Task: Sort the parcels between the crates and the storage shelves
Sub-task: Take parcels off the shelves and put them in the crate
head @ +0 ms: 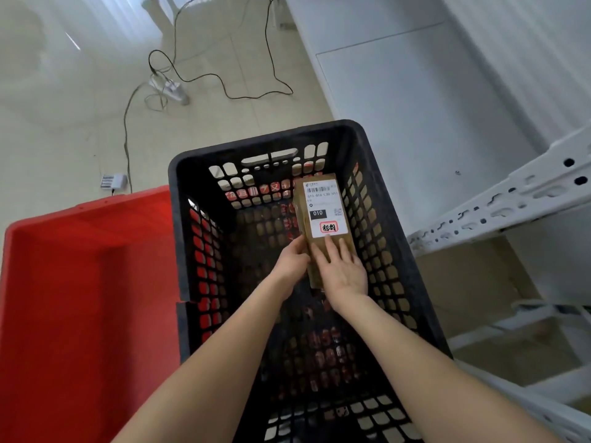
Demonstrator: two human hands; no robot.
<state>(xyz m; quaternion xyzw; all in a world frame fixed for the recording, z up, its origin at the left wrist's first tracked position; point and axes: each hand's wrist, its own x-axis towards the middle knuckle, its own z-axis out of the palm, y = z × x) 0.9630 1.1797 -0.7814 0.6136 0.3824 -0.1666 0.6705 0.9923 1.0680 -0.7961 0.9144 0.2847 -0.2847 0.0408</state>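
Presently, inside black crate point(175, 219), left grip point(292, 260) clamps parcel point(323, 203) by its side; right grip point(343, 270) lies flat, fingers straight, on top.

Two crates, one black crate point(179, 219) and one red crate point(80, 298), one brown parcel point(302, 219) bearing one white label point(324, 209), two hands, left hand point(289, 262) and right hand point(344, 272), one power strip point(172, 89), one white shelf rack point(511, 199)

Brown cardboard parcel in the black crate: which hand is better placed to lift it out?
Left, probably. The left hand grips the left edge of the brown cardboard parcel inside the black perforated plastic crate, while the right hand only rests flat fingers on its top.
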